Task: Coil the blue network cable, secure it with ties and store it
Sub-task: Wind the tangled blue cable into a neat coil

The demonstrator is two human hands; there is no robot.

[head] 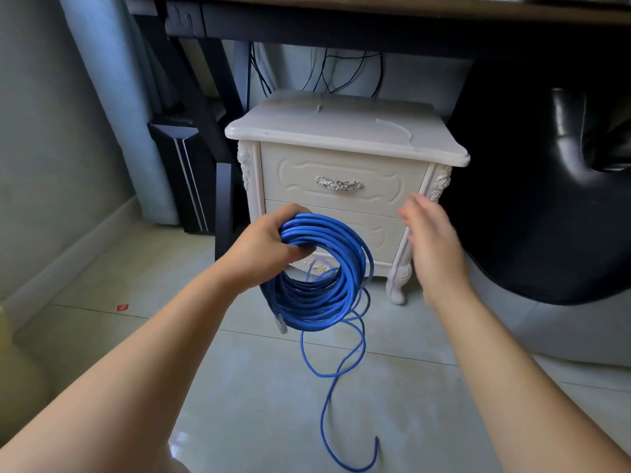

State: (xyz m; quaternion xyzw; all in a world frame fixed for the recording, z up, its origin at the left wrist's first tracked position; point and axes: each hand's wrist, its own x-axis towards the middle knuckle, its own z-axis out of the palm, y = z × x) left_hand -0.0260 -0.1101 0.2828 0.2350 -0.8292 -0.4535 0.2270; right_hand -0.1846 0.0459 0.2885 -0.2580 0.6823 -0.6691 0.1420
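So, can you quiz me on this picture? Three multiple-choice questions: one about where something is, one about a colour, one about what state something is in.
1. Where does the loose tail of the blue network cable lie?
A) over a black chair
B) on the pale tiled floor
C) on a wooden desk

2. What colour is the ornate handle on the upper drawer of the white carved nightstand?
A) silver
B) gold
C) black

3. What is the right hand doing?
A) gripping the coil
B) pulling a drawer
C) open, holding nothing

Answers:
1 B: the tail snakes down from the coil held in the left hand and across the tiles.
2 A: it gleams metallic silver.
3 C: its fingers are straight, with nothing in them.
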